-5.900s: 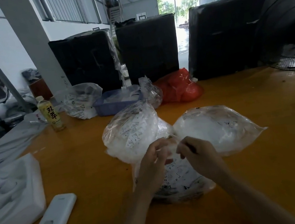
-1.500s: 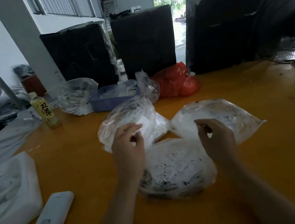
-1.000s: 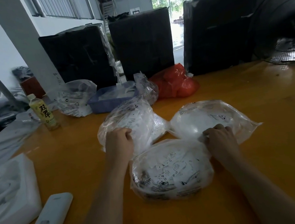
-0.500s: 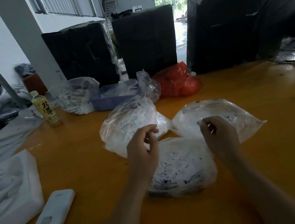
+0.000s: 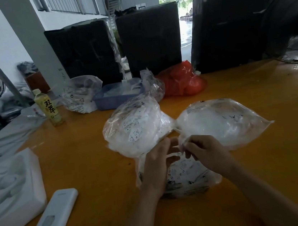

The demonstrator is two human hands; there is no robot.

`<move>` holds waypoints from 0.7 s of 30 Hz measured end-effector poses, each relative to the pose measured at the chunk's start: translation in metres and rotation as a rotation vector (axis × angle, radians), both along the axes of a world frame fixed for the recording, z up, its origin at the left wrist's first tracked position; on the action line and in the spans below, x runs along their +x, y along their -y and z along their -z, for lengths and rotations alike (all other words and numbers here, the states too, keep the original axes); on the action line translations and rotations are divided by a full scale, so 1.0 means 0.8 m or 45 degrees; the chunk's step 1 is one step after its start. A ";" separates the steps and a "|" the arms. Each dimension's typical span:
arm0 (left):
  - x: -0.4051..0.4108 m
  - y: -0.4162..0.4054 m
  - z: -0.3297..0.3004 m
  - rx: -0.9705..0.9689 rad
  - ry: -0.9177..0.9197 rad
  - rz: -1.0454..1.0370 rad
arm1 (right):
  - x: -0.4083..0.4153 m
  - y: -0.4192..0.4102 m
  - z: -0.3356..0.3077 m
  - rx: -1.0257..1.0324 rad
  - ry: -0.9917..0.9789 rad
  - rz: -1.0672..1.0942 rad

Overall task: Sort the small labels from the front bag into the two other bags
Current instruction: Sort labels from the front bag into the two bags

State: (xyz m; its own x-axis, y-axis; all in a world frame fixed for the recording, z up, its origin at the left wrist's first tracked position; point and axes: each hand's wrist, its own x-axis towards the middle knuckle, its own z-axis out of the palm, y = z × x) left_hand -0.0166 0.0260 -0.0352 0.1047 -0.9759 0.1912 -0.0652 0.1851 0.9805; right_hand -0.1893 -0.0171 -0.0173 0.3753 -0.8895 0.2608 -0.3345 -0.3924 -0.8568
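Note:
Three clear plastic bags of small white labels lie on the orange table (image 5: 264, 173). The front bag (image 5: 192, 180) is nearest me, with the left bag (image 5: 133, 131) and the right bag (image 5: 222, 120) behind it. Both hands meet over the front bag's mouth. My right hand (image 5: 205, 152) pinches a small white label (image 5: 182, 144) between thumb and fingertips. My left hand (image 5: 156, 166) faces it with fingers nearly straight, their tips touching that label. The front bag's opening is hidden behind the hands.
A white remote (image 5: 49, 224) and a white foam tray (image 5: 13, 191) lie at the near left. A tea bottle (image 5: 48, 108), another clear bag (image 5: 82, 94), a blue basket (image 5: 112, 98) and a red bag (image 5: 181, 80) stand further back, before black wrapped bundles (image 5: 150, 37). A fan (image 5: 291, 26) is at the right.
Both hands have come away from the left and right bags and moved inward. They now meet over the front bag's mouth, where the right hand pinches a label.

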 end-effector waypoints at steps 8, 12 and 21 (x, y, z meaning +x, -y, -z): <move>-0.006 -0.002 0.004 -0.009 -0.076 -0.154 | 0.002 0.002 0.012 -0.140 -0.251 0.030; -0.005 -0.001 0.007 0.057 -0.112 -0.233 | 0.002 -0.002 0.006 0.087 0.042 0.085; -0.007 -0.003 0.003 0.137 -0.170 -0.185 | 0.003 -0.001 0.008 -0.230 -0.181 0.164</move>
State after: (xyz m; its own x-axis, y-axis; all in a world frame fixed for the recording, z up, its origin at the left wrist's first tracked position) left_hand -0.0222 0.0281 -0.0378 0.2631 -0.9628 0.0614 0.0485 0.0768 0.9959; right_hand -0.1868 -0.0160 -0.0239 0.3063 -0.8759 0.3728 -0.5034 -0.4814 -0.7175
